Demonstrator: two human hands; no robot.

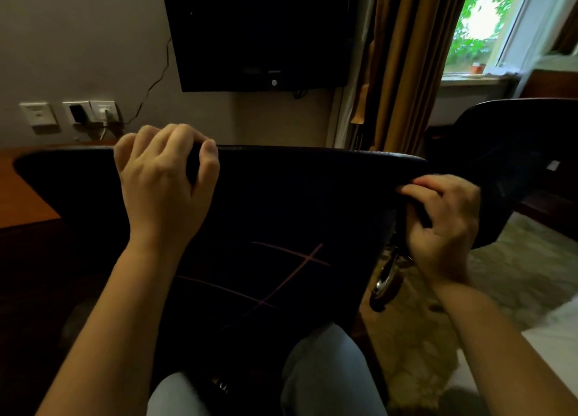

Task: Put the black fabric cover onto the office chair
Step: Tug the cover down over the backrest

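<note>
Dim room, greyish wall (78,40). Sockets (72,112) with a trailing cable (156,84) up-left of left hand (159,178). Dark wall screen (259,31) above it, to the right. Brown curtains (403,62) and daylit window (488,21), foliage (466,49) outside, above right hand (444,221). Wooden worktop (22,190) far left; pale patterned carpet (516,275) below right hand.
</note>
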